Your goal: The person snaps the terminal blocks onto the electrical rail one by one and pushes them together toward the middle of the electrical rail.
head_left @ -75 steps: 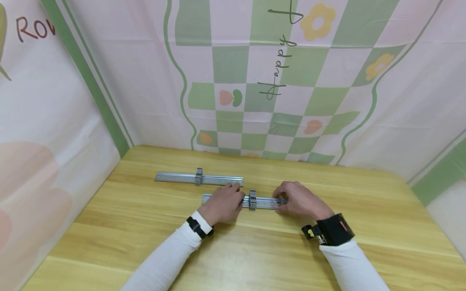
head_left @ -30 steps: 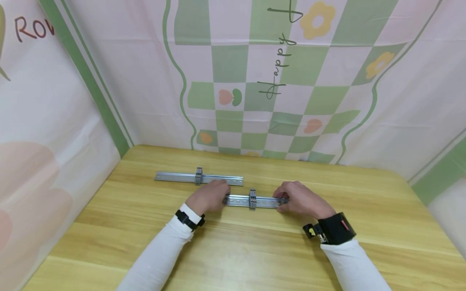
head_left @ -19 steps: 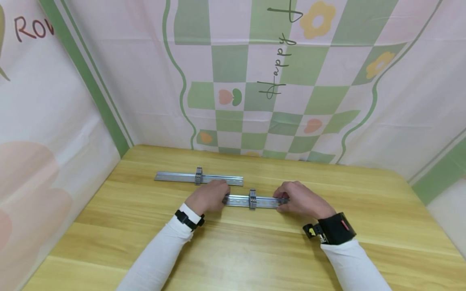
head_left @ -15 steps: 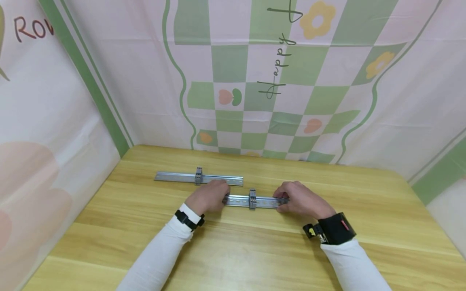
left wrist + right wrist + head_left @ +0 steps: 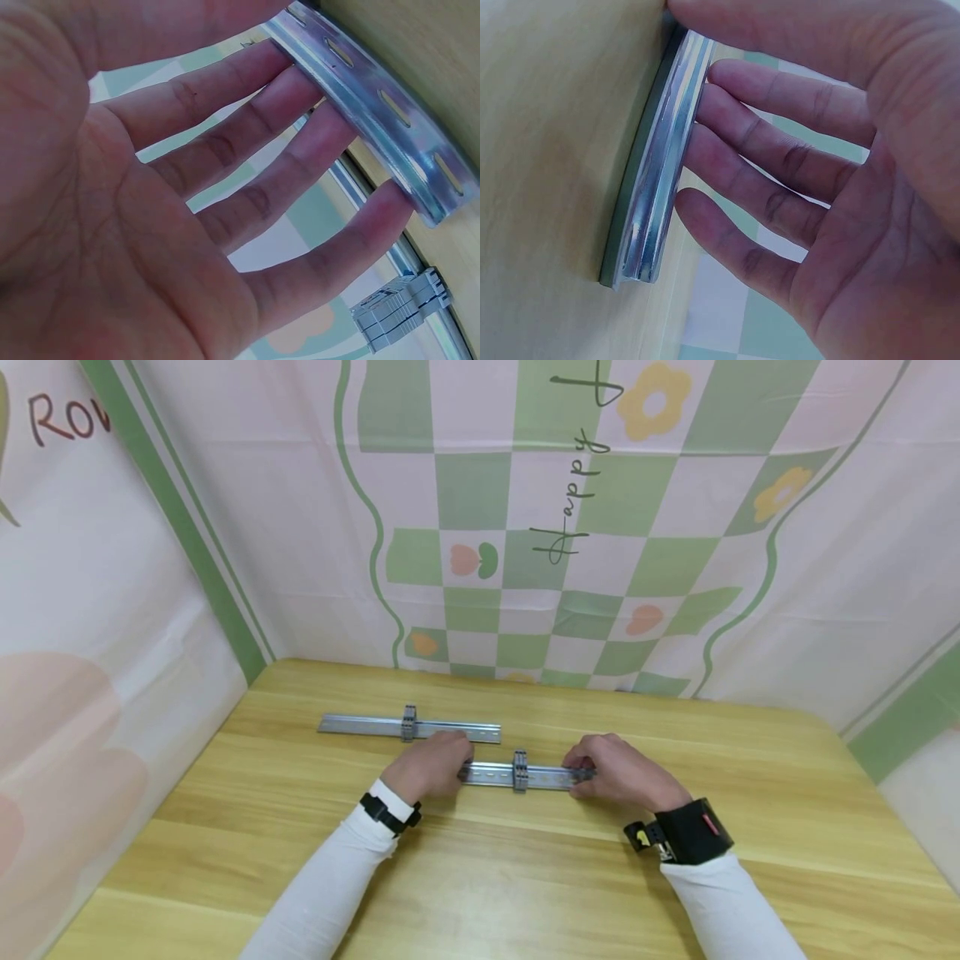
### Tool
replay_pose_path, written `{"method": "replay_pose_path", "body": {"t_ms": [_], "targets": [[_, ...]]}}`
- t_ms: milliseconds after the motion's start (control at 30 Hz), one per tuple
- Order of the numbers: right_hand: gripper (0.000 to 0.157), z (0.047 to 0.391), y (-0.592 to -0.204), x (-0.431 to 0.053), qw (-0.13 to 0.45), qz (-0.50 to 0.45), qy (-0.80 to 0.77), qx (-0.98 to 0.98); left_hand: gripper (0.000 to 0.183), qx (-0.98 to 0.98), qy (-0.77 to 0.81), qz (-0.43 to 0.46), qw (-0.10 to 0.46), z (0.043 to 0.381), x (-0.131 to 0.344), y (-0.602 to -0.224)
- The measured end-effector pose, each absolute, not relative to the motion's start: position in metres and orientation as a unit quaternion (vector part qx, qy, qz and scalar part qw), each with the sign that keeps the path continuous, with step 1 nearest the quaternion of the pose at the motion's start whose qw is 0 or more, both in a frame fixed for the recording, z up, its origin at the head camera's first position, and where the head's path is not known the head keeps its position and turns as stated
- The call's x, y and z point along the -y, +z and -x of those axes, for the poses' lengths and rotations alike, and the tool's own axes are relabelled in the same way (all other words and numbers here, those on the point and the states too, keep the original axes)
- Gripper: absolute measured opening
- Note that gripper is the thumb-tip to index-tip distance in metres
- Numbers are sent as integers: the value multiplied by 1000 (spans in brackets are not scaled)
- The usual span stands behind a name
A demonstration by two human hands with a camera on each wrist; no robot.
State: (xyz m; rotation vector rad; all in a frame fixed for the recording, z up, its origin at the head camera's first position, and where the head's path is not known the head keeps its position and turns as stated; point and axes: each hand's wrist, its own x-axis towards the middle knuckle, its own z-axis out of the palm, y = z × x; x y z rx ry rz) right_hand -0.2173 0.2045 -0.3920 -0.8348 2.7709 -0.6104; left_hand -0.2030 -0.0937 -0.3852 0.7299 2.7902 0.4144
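A slotted metal DIN rail (image 5: 487,774) lies crosswise in front of me, with a small group of grey terminal blocks (image 5: 520,771) clipped near its middle. My left hand (image 5: 427,767) holds its left end, thumb at one long edge and fingertips (image 5: 386,199) against the other. Toward the right end, my right hand (image 5: 618,770) grips the rail in the same way. The right wrist view shows those fingertips (image 5: 697,206) along the rail's edge (image 5: 656,195). In the head view, both ends of this rail are largely hidden by the hands.
Behind and to the left lies a second DIN rail (image 5: 360,725), also bearing grey terminal blocks (image 5: 408,723). It sits close to my left hand's knuckles. The wooden table (image 5: 510,893) meets a printed cloth backdrop (image 5: 315,568) at its far edge.
My left hand has moved left along the front rail, from beside the terminal blocks to its left end. Over the last second both hands and both rails look still.
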Motion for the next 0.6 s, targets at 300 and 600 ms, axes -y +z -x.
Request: {"method": "replay_pose_path", "body": {"t_ms": [300,600], "targets": [[27,216,-391,-205,82,284,-205,-933,22,-950,147,-249,115,204,94,-385],[27,217,-392,-206,84,282,-208,-933,26,-949,154,-243,126,203,96,-383]]}}
